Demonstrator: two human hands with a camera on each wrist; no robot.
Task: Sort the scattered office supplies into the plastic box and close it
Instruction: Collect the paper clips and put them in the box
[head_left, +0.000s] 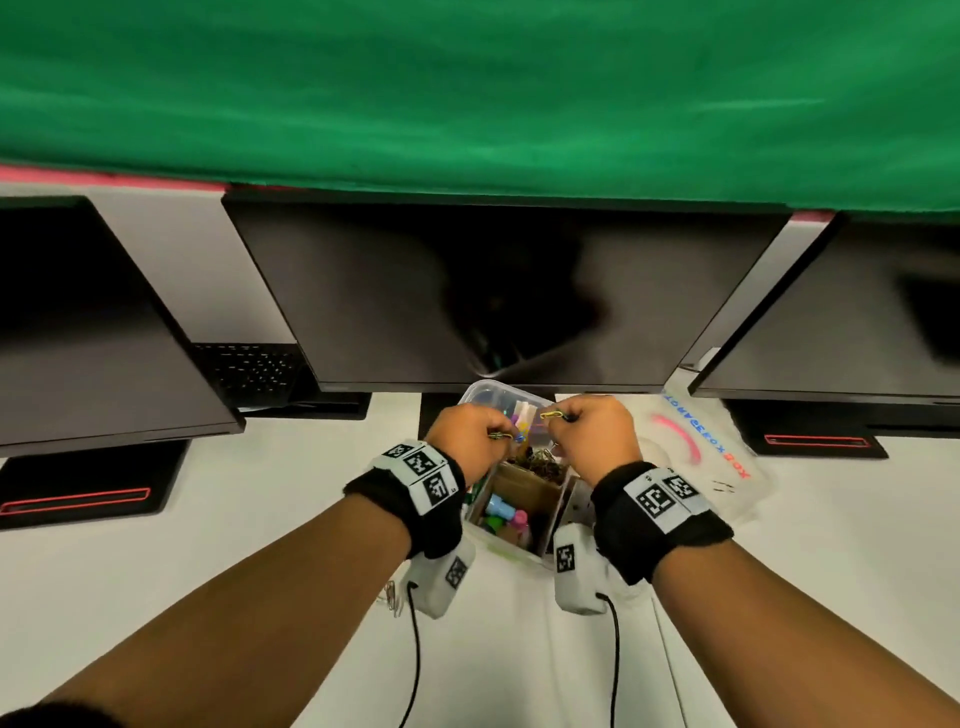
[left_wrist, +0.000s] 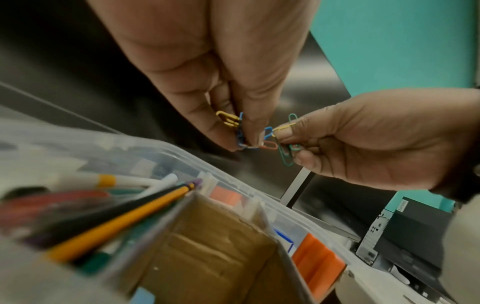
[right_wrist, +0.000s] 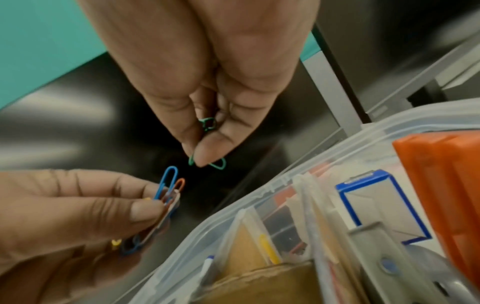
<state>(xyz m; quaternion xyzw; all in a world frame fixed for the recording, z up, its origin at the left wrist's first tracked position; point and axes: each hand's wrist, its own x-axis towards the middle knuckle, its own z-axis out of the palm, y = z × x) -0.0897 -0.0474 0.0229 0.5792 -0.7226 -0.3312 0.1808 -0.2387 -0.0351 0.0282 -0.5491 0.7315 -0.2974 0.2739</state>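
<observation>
Paper clips (left_wrist: 262, 135), a coloured bunch, hang between the two hands directly over the open plastic box (head_left: 480, 395). The left hand (head_left: 470, 431) pinches a blue, yellow and orange cluster (right_wrist: 168, 197) with thumb and fingers curled round it; the right hand (head_left: 592, 428) pinches green ones (right_wrist: 207, 160). In the left wrist view the two bunches look linked, though I cannot tell for sure. Both hands are equally near, and the box lies straight below them, its long axis running from 12 to 6 o'clock on the white table (head_left: 208, 519).

Cardboard dividers (left_wrist: 207, 253) split the box. One section holds pens and pencils (left_wrist: 124, 218); along the right wall sit an orange block (right_wrist: 441, 195) and a blue-edged small carton (right_wrist: 374, 207). Dark binder clips (head_left: 540, 462) fill a middle section, and small coloured pieces (head_left: 506, 514) lie at the 6 o'clock end.

A clear lid (head_left: 701, 457) lies on the table at 3 o'clock of the box, nearer the right hand, so closing probably falls to that side.
</observation>
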